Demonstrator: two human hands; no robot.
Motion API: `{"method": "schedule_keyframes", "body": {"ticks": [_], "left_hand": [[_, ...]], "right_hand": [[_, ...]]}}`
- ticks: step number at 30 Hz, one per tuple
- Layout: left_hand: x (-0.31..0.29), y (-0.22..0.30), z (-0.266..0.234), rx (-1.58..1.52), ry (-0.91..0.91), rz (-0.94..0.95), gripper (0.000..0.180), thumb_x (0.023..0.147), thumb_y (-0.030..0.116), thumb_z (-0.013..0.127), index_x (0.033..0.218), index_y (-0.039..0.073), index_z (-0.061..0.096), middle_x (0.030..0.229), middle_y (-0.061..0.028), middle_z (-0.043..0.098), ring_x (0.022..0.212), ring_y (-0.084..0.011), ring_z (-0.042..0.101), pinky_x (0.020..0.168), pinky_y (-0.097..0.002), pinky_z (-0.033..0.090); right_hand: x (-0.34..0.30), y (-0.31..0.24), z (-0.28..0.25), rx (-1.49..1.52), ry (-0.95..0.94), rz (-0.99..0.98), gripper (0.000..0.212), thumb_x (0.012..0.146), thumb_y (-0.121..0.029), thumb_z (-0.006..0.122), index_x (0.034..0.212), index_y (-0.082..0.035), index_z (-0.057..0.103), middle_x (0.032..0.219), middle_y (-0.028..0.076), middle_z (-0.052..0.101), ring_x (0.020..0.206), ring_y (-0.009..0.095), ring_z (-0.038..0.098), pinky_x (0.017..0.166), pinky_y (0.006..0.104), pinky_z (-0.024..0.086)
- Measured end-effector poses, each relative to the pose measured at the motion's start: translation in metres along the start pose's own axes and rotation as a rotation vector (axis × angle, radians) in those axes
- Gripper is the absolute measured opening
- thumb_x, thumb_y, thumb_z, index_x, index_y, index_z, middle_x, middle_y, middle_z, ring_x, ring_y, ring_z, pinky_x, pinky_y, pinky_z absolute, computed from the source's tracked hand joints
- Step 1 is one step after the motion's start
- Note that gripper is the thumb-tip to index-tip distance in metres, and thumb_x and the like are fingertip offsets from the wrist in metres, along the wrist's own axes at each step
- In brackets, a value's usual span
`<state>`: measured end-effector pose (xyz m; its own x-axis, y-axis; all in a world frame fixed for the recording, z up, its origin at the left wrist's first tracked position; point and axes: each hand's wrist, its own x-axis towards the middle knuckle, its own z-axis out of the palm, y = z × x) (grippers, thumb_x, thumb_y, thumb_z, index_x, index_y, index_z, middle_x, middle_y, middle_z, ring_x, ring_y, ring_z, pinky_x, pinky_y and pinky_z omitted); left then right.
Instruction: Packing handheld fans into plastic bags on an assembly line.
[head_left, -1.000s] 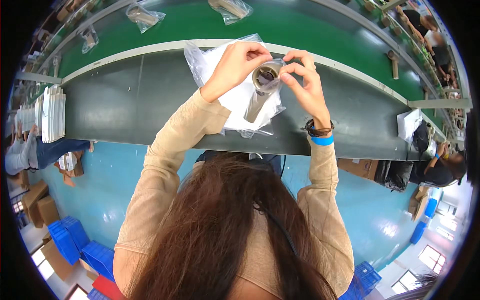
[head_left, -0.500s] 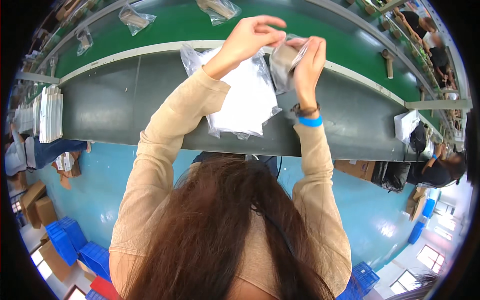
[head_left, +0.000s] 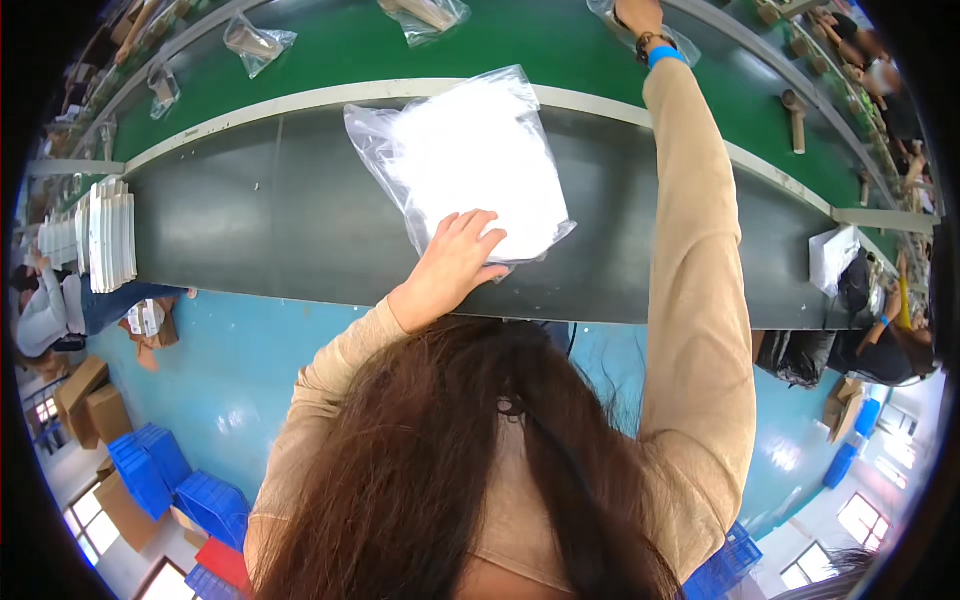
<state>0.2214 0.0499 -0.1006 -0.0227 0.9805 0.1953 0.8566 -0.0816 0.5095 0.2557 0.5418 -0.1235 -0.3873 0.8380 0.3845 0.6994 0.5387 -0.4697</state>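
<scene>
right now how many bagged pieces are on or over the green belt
4 clear ones: bagged piece at the right hand, top-centre piece, left piece and far-left piece. More may be hidden farther left.

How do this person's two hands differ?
The left hand rests, fingers spread, on the white plastic pile; the right hand is over the green belt, at a clear bag. The right hand's wrist wears a blue band; the left hand's shows none. Both sleeves are beige.
</scene>
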Motion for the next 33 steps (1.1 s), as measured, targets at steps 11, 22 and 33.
{"method": "schedule_keyframes", "body": {"ticks": [11, 22, 33], "left_hand": [[0.005, 0.001, 0.008, 0.088, 0.206, -0.183, 0.010, 0.076, 0.008, 0.066, 0.084, 0.006, 0.060, 0.087, -0.0082, 0.062, 0.080, -0.0279, 0.059, 0.070, -0.0378, 0.048], [0.038, -0.001, 0.016, 0.137, 0.028, -0.196, 0.026, 0.069, 0.019, 0.076, 0.081, 0.011, 0.055, 0.073, -0.0039, 0.060, 0.072, -0.0247, 0.059, 0.065, -0.0373, 0.043], [0.035, 0.002, 0.011, -0.229, -0.168, -0.366, 0.012, 0.077, 0.017, 0.072, 0.082, 0.007, 0.068, 0.082, -0.0078, 0.067, 0.076, -0.0279, 0.064, 0.069, -0.0366, 0.050]], "right_hand": [[-0.004, 0.005, -0.032, -0.310, 0.323, -0.616, 0.051, 0.087, -0.034, 0.058, 0.126, -0.002, 0.047, 0.126, 0.027, 0.048, 0.118, 0.044, 0.046, 0.097, 0.0429, 0.043], [-0.048, 0.245, -0.141, -0.597, 0.467, 0.014, 0.013, 0.085, -0.021, 0.059, 0.091, -0.010, 0.059, 0.093, 0.011, 0.060, 0.086, 0.033, 0.060, 0.070, 0.0469, 0.049], [0.032, 0.341, -0.140, -0.859, 0.002, 0.011, 0.077, 0.072, -0.021, 0.067, 0.143, -0.017, 0.035, 0.143, 0.007, 0.042, 0.135, 0.030, 0.035, 0.098, 0.0537, 0.040]]}}
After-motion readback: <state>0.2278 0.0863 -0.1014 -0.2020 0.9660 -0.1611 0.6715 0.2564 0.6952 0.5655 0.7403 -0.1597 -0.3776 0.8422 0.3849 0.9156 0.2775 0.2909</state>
